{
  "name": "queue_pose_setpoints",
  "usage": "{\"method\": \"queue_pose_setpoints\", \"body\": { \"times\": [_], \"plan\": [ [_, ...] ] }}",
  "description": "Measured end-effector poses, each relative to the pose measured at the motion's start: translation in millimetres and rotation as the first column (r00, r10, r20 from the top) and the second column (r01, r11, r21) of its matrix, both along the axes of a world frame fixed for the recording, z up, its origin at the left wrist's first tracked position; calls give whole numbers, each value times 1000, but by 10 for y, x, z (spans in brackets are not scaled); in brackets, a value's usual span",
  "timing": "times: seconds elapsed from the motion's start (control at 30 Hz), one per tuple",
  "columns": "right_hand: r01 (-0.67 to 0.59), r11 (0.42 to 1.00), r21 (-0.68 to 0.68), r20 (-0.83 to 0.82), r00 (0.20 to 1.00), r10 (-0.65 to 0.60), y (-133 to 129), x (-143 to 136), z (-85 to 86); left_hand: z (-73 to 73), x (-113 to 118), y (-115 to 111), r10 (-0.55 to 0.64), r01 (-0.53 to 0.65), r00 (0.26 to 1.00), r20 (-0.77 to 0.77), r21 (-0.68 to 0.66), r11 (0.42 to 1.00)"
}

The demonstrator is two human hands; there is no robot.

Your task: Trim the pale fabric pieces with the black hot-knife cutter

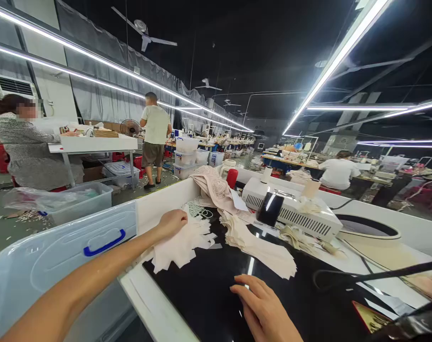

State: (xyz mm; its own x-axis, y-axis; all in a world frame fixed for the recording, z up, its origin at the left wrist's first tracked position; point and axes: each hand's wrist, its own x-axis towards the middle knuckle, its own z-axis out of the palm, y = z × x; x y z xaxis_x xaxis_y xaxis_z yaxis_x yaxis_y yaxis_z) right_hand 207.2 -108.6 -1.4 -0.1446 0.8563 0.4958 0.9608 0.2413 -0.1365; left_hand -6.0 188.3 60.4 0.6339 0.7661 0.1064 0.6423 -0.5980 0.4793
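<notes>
My left hand (pixel 171 223) reaches out to the far left of the black tabletop (pixel 216 294), over a fanned pile of cream fabric pieces (pixel 180 244). Its fingers are curled closed and the tips are hidden, so whether a piece is pinched in them I cannot make out. Low over the near part of the black surface, my right hand (pixel 258 306) has its fingers stretched forward and holds nothing. Beyond it lies a second long, overlapping stack of cream fabric pieces (pixel 260 247). Pale green cord (pixel 198 209) lies loosely behind the left pile.
A white slotted machine housing (pixel 290 209) stands at the back, a phone (pixel 270 209) leaning against it. Lace-patterned fabric (pixel 216 187) drapes over the rear edge. A lidded blue plastic bin (pixel 70 256) adjoins the table's left side. A black cable (pixel 380 272) crosses at right. Other people are farther off.
</notes>
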Motion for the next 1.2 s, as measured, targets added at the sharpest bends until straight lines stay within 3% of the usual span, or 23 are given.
{"method": "queue_pose_setpoints", "body": {
  "times": [0.13,0.23,0.3,0.4,0.53,0.67,0.77,0.9,1.0,1.2],
  "plan": [
    [-9,999,-40,-172,985,2,-55,-69,27,80,-38,-21,-32,46,986,163,-85,995],
    [56,994,-99,-427,899,-93,-44,-154,47,160,-47,-163,-73,137,949,306,-191,972],
    [124,983,-136,-615,768,-182,0,-225,77,206,-45,-343,-102,225,918,384,-291,930],
    [171,971,-167,-833,502,-232,86,-328,155,253,-31,-688,-146,371,877,458,-451,812],
    [0,977,-215,-956,206,-210,131,-483,281,271,4,-1096,-183,486,852,491,-609,627],
    [-208,961,-183,-983,21,-182,86,-669,347,239,42,-1312,-212,519,849,484,-691,503],
    [-198,967,-159,-987,18,-159,44,-752,373,200,58,-1379,-221,520,849,480,-684,511],
    [-152,975,-163,-983,110,-147,5,-783,378,169,72,-1428,-260,546,826,500,-593,591],
    [-162,960,-228,-970,125,-209,-29,-816,368,170,77,-1458,-282,559,811,513,-535,633],
    [-348,892,-290,-946,-39,-323,-116,-934,431,202,28,-1470,-277,539,817,505,-500,677]
  ]
}}
